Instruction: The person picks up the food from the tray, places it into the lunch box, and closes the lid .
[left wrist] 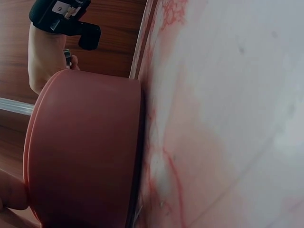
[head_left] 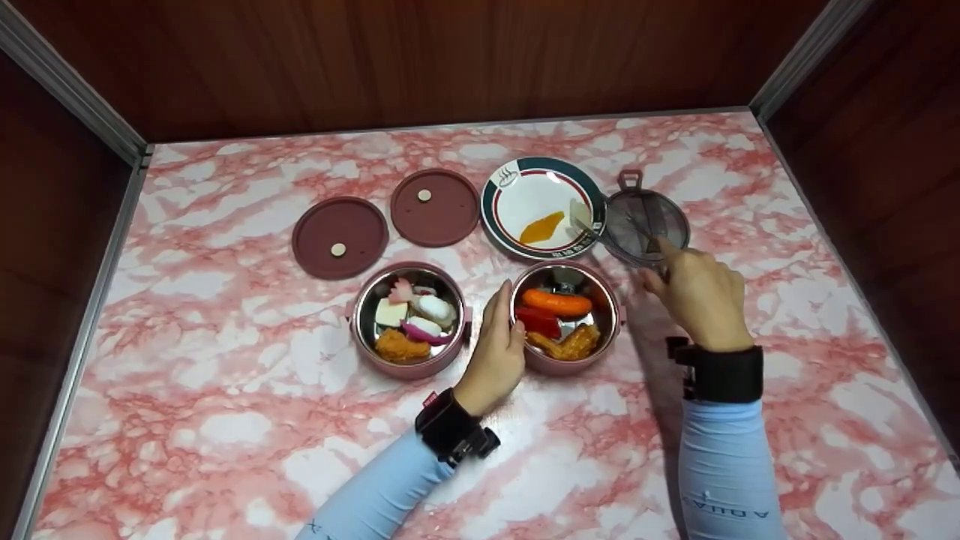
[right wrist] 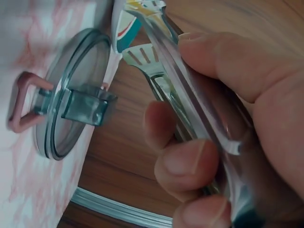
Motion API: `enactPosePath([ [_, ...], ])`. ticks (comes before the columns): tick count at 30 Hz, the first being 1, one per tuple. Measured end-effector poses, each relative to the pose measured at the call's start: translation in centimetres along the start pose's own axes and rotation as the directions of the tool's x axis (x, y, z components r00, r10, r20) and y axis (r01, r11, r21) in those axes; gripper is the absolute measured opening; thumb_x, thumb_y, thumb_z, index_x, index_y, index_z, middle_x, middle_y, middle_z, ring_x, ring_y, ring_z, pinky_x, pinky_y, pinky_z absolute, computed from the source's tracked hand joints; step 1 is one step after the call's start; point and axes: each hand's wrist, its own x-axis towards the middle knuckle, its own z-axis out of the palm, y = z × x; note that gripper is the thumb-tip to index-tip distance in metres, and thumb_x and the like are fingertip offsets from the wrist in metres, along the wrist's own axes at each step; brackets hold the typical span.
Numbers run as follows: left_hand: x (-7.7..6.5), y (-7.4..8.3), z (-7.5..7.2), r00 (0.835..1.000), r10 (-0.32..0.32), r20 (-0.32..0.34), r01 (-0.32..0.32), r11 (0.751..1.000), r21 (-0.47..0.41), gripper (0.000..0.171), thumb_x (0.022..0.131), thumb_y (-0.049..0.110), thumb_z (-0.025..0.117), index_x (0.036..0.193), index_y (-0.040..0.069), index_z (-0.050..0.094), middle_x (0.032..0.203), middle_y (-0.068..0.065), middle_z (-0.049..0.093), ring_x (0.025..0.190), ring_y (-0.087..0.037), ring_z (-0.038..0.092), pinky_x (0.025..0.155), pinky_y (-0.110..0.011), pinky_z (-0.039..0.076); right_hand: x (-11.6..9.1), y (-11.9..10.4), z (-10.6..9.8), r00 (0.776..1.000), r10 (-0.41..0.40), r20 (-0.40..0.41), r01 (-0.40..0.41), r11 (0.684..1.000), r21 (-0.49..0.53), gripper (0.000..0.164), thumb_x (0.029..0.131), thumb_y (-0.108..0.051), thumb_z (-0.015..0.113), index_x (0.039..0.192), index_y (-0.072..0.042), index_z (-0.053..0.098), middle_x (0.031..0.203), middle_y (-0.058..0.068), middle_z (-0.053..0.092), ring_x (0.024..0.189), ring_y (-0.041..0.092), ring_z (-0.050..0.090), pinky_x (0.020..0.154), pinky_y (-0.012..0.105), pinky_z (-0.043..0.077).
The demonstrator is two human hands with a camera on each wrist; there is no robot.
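My right hand (head_left: 703, 296) grips a pair of metal tongs (right wrist: 190, 90) with slotted ends; their arms are spread apart. In the head view one tip reaches the right side of the green-rimmed plate (head_left: 517, 199), by a pale slice (head_left: 580, 213). An orange-yellow food piece (head_left: 541, 227) lies on that plate. My left hand (head_left: 495, 367) rests with extended fingers against the left side of the right pink bowl (head_left: 566, 367). Inside this bowl are an orange sausage-like piece (head_left: 556, 303), a red piece (head_left: 538, 322) and a browned drumstick-like piece (head_left: 574, 343).
Left of my left hand stands another pink bowl (head_left: 411, 369) holding several food pieces. Two dark red round lids (head_left: 360, 221) (head_left: 442, 225) lie behind the bowls. A clear lid with a pink clasp (head_left: 670, 214) lies under the tongs, right of the plate. Brown panels (head_left: 450, 67) surround the table.
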Motion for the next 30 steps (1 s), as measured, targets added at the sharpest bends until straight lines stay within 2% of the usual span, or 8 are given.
enactPosePath([
  [8,0.0,0.0,0.0,1.0,-0.009,0.007,0.009,1.0,0.007,0.058,0.102,-0.002,0.04,0.153,-0.009,0.016,0.154,-0.028,0.023,0.144,-0.037,0.023,0.119,-0.045,0.018,0.1,-1.1,0.5,0.996,-0.007,-0.09,0.003,0.999,-0.048,0.046,0.091,-0.035,0.072,0.122,-0.002,0.065,0.068,0.022,0.059,0.052,0.039,0.054,0.041,0.048,0.039],
  [14,0.0,0.1,0.0,1.0,-0.012,0.012,0.012,1.0,-0.004,0.058,0.102,-0.001,0.041,0.154,-0.009,0.015,0.155,-0.027,0.023,0.145,-0.036,0.022,0.119,-0.043,0.017,0.6,-1.8,1.9,0.996,0.036,-0.084,-0.036,0.999,0.004,0.055,0.094,-0.038,0.067,0.133,-0.001,0.06,0.075,0.03,0.063,0.055,0.043,0.057,0.044,0.053,0.043],
  [18,-0.1,0.1,0.0,1.0,-0.019,0.014,0.019,1.0,-0.002,0.058,0.102,-0.001,0.04,0.154,-0.008,0.015,0.155,-0.027,0.022,0.145,-0.036,0.022,0.119,-0.043,0.017,0.8,-1.7,2.4,0.995,0.058,-0.087,-0.058,0.998,0.006,0.055,0.094,-0.04,0.066,0.133,-0.002,0.06,0.081,0.033,0.064,0.061,0.048,0.06,0.046,0.058,0.044],
  [26,-0.1,0.3,0.0,1.0,-0.013,0.006,0.013,1.0,0.012,0.058,0.102,-0.001,0.041,0.153,-0.01,0.016,0.154,-0.028,0.024,0.144,-0.037,0.024,0.119,-0.044,0.018,0.5,-1.4,1.9,0.991,0.06,-0.123,-0.064,0.997,-0.032,0.051,0.091,-0.029,0.072,0.131,0.001,0.062,0.082,0.031,0.064,0.06,0.047,0.059,0.044,0.057,0.043],
  [30,-0.1,0.3,0.0,1.0,-0.02,0.005,0.02,1.0,0.007,0.058,0.102,-0.001,0.041,0.153,-0.009,0.016,0.154,-0.028,0.024,0.144,-0.037,0.024,0.119,-0.044,0.018,0.7,-1.4,2.2,0.992,0.062,-0.107,-0.065,0.998,-0.021,0.049,0.09,-0.028,0.072,0.131,-0.001,0.062,0.084,0.032,0.065,0.059,0.048,0.059,0.045,0.056,0.043],
])
